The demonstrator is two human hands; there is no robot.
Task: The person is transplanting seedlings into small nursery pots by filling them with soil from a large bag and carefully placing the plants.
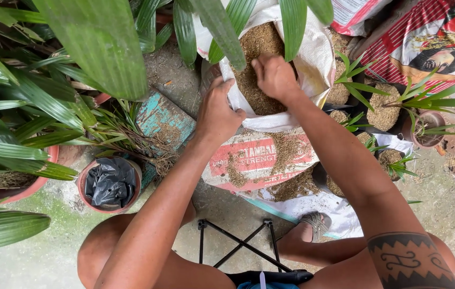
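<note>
A white woven sack (pixel 313 64) stands open in front of me, filled with brown husk-like material (pixel 257 51). My left hand (pixel 217 109) grips the near rim of the sack. My right hand (pixel 274 76) is closed and pressed into the brown material inside the sack's mouth. Whether it holds a handful I cannot see. A flat printed sack (pixel 259 160) lies on the ground below, with husk spilled over it.
A terracotta pot (pixel 109 184) lined with black plastic stands at lower left. Palm fronds (pixel 51 80) crowd the left and top. Small potted seedlings (pixel 420 126) topped with husk sit at right. A folding stool frame (pixel 238 243) and my sandalled foot (pixel 313 222) are below.
</note>
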